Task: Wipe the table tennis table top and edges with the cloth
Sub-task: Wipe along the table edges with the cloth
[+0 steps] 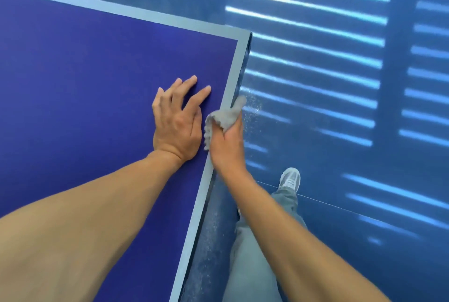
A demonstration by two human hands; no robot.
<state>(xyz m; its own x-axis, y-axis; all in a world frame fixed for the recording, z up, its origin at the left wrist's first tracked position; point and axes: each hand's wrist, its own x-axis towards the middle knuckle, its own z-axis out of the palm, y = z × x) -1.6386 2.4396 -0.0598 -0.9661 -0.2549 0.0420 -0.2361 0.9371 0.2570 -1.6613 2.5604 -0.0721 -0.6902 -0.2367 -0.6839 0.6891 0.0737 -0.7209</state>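
The dark blue table tennis table (80,78) fills the left of the view, with a pale border line along its edges and its corner at the upper middle. My left hand (178,120) lies flat on the top near the right edge, fingers spread, holding nothing. My right hand (226,143) is shut on a grey cloth (227,116) and presses it against the table's right side edge. The cloth wraps over the border line and down the side; part of it is hidden in my fist.
The blue floor (315,97) to the right carries bright stripes of light. My leg in grey trousers and a grey shoe (290,180) stand on the floor close beside the table's edge.
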